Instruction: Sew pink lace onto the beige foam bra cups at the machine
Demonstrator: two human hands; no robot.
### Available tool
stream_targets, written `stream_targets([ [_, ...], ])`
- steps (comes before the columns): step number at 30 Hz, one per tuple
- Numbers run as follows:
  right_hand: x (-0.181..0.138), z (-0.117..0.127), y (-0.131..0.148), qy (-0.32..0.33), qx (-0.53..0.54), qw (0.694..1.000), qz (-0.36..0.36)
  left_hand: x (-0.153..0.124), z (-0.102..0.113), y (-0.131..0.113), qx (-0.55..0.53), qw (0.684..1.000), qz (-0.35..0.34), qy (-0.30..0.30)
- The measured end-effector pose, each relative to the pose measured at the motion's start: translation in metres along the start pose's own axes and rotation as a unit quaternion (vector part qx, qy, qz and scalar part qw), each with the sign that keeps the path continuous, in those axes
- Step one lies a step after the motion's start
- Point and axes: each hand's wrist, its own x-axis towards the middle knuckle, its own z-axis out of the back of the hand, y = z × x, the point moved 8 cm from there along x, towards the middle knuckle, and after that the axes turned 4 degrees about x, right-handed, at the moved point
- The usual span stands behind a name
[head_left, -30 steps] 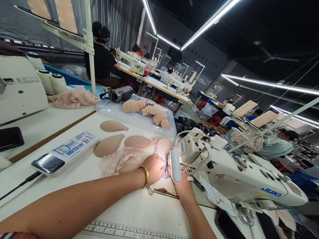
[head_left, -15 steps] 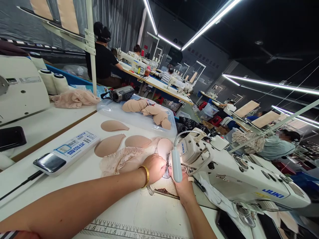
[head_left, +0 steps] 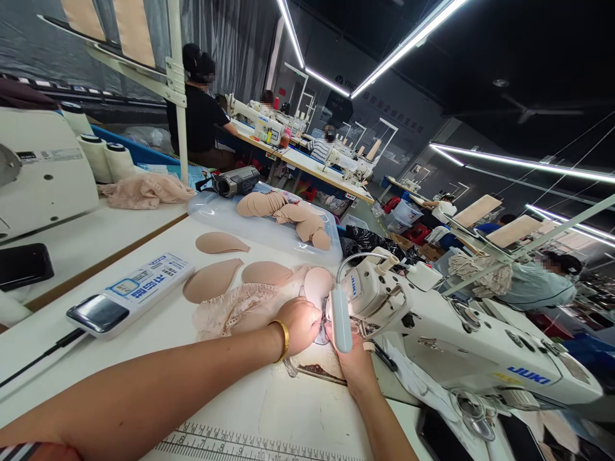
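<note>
My left hand (head_left: 302, 323), with a gold bangle on the wrist, presses closed fingers on the beige lace garment (head_left: 234, 309) right at the needle of the white sewing machine (head_left: 461, 342). My right hand (head_left: 353, 362) lies under the machine's lamp (head_left: 339, 318) and holds the same fabric from the near side; its fingers are partly hidden by the lamp. A round beige cup (head_left: 317, 283) of the garment lies just beyond the needle. Loose beige pads (head_left: 211, 280) lie to the left of the garment.
A clear tray (head_left: 216, 214) of stacked pads stands behind, a dark handheld device (head_left: 235, 181) at its rim. A white box with a phone (head_left: 129, 294) lies at left, another machine (head_left: 43, 169) and thread cones (head_left: 108, 160) beyond. Other people sew at rows of tables behind.
Hardly anything differs: both hands stay at the needle on the lace garment, and the view has drifted slightly.
</note>
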Motion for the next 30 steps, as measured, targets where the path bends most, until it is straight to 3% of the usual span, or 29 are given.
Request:
stream_targets([
  [16, 0.010, 0.004, -0.022, -0.027, 0.003, 1.000, 0.003, -0.001, 0.002, -0.001, 0.003, 1.000, 0.000, 0.000],
  [30, 0.001, -0.001, -0.004, 0.005, 0.014, 1.000, -0.016, 0.001, 0.000, -0.005, 0.023, 0.999, -0.033, -0.003],
])
